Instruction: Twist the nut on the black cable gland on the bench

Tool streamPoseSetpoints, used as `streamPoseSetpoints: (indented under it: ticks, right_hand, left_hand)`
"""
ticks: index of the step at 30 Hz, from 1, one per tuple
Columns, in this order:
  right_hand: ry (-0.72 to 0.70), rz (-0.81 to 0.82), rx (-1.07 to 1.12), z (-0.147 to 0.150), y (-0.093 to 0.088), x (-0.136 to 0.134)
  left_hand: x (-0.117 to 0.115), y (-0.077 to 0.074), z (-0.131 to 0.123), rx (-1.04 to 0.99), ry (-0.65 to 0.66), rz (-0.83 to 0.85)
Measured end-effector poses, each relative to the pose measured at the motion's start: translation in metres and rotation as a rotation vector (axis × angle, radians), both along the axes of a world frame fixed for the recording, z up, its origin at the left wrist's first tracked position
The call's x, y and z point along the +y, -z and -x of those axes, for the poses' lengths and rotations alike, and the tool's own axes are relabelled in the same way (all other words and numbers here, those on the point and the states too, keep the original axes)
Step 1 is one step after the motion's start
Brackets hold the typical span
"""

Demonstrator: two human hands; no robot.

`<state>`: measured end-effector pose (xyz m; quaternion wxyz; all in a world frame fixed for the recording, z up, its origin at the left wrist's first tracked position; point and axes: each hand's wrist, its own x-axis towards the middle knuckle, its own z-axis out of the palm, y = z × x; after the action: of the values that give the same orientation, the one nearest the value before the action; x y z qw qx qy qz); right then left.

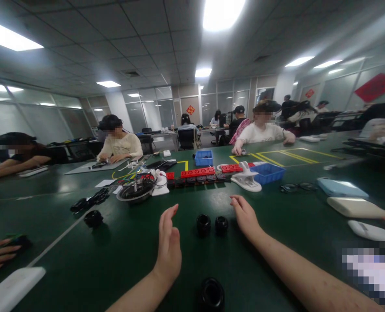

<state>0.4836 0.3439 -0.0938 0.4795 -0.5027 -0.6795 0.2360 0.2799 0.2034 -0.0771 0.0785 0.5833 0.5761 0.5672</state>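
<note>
Two small black ring-shaped pieces, a left one (pixel 203 227) and a right one (pixel 221 226), stand side by side on the green table. They look like little rubber wheels. My left hand (pixel 169 245) is held up to the left of the pair, fingers stretched, with nothing in it. To the right of the pair is my right hand (pixel 245 215), open and empty, closest to the right-hand ring. Nearer to me, a third black ring (pixel 212 295) sits between my forearms. Another black ring (pixel 93 219) lies farther off to the left.
Beyond my hands are red modules (pixel 197 172), a white clamp stand (pixel 247 177), a metal bowl (pixel 135 193) and blue bins (pixel 267 173). Glasses (pixel 298 187) and pale cases (pixel 357 207) lie right. A co-worker's hand (pixel 0 255) rests at left; people sit opposite.
</note>
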Motion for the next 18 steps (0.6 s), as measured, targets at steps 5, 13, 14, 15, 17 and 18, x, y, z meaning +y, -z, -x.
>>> streamPoseSetpoints:
  ticks: [5,13,14,15,17,18]
  right_hand:
    - [-0.04,-0.108,0.01,0.003,-0.003,-0.014]
    - [-0.262,-0.271,-0.141,0.012,-0.041,-0.062]
    - [-0.35,-0.266,-0.2,0.013,-0.05,-0.073]
    - [-0.44,-0.256,-0.27,0.015,-0.06,-0.084]
    - [-0.553,-0.239,-0.394,0.019,-0.079,-0.106]
    - [-0.569,-0.221,-0.464,0.021,-0.088,-0.116]
  left_hand:
    - [-0.045,0.011,0.02,0.3,0.271,0.178]
    - [-0.037,-0.009,0.002,0.651,0.595,0.564]
    - [-0.036,-0.012,0.001,0.646,0.604,0.561]
    - [-0.037,-0.013,0.001,0.635,0.611,0.55]
    - [-0.039,-0.013,0.001,0.6,0.615,0.525]
    - [-0.04,-0.012,0.002,0.579,0.613,0.519]
